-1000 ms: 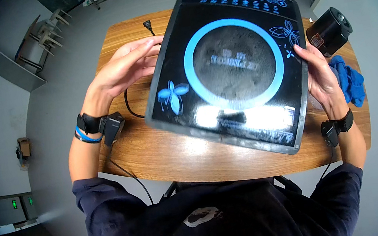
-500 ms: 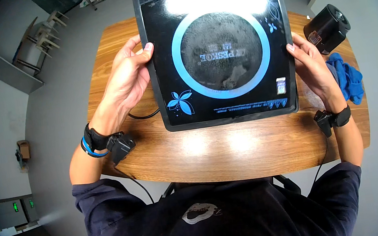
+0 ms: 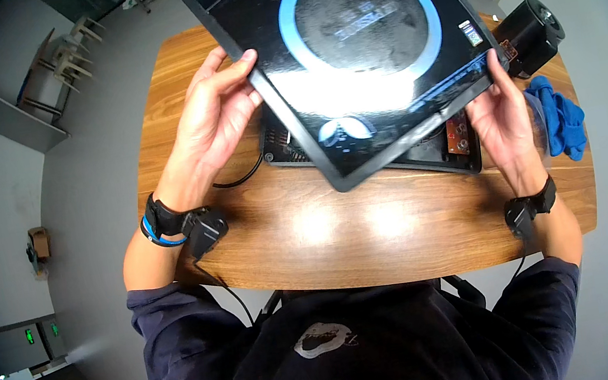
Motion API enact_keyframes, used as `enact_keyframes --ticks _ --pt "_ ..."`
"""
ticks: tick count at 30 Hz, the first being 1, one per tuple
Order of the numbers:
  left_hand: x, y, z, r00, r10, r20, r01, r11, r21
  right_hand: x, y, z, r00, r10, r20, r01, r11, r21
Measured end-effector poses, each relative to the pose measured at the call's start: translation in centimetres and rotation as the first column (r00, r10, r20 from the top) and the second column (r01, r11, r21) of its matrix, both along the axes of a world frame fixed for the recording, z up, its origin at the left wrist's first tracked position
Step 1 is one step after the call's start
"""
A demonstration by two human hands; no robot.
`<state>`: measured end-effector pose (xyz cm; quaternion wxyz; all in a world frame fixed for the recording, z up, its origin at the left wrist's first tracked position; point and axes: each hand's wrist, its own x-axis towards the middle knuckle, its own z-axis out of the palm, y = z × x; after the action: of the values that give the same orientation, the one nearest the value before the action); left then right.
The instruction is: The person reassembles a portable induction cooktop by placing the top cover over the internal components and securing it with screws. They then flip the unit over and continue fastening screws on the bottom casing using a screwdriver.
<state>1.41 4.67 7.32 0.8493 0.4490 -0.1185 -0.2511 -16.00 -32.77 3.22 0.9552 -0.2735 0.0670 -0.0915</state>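
Plainly, the black glass top panel (image 3: 369, 46) of an induction cooker is lifted clear of its base (image 3: 393, 153) and held tilted in the air above the far half of the wooden table (image 3: 326, 234). The left hand (image 3: 211, 121) grips the panel's left edge, thumb on the glossy face and fingers curled underneath. The right hand (image 3: 498, 118) pinches the near right corner, with its fingers close to an exposed circuit board (image 3: 459, 134) in the opened base.

The main risk, judging from this hold, is a slip. The panel is wide, smooth and reflective, and each hand catches only a narrow edge, so a small loss of grip could drop it onto the base or the table and crack the glass. Tilted as it is, its near corner hangs low over the open base and could knock the components there if it dips. Whether any wires join the panel to the base cannot be told; if they do, pulling farther could strain them.

A dark cord (image 3: 240, 180) runs under the left wrist and could snag. At the far right of the table, a black cylindrical part (image 3: 528, 34) and a blue cloth (image 3: 560, 116) lie near the right hand, where a swinging corner might push them off.
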Motion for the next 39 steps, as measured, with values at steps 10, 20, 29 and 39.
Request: enact_keyframes --ticks 10,20,29,39 --pt "4.9 4.7 -0.3 0.973 -0.218 0.072 0.21 0.973 0.097 0.2 -8.1 -2.1 0.966 -0.171 -0.194 0.135 0.974 -0.184" --pt "3.6 2.8 -0.7 0.88 -0.434 0.194 0.151 0.642 0.752 2.0 -10.3 -0.4 0.93 -0.206 -0.304 0.088 0.93 -0.358" --pt "0.9 3.9 -2.2 0.798 -0.547 0.251 -0.001 0.415 0.91 4.6 -10.5 -0.5 0.927 -0.319 -0.196 0.055 0.633 -0.772" --pt "-0.7 2.4 1.2 0.825 -0.556 0.1 -0.012 0.16 0.987 5.6 -9.6 -1.3 0.912 -0.284 -0.296 -0.177 0.379 -0.908"
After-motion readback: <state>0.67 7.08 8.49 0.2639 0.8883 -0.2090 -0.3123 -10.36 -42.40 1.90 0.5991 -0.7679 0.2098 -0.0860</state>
